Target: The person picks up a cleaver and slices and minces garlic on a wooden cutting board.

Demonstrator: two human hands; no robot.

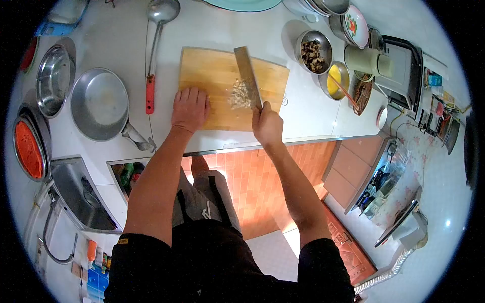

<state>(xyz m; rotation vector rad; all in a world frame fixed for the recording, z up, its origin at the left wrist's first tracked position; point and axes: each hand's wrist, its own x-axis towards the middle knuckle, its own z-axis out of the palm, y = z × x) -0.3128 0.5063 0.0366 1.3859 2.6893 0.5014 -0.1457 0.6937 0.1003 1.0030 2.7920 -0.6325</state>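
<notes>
A wooden cutting board [212, 65] lies on the white counter. Near its middle is a small heap of pale chopped pieces [239, 94]. My right hand [268, 123] grips the handle of a cleaver [247, 70], whose blade stands along the right side of the heap and points away from me. My left hand [190, 108] rests at the board's left edge, fingers lying on the wood, apart from the heap and holding nothing that shows.
Left of the board are a red-handled ladle [150, 96], a grey pan [100, 103], a metal basin [54, 81] and a sink [83, 197]. To the right stand a bowl of dark pieces [314, 52], a bowl of yellow liquid [334, 79] with chopsticks, and stacked dishes [355, 26].
</notes>
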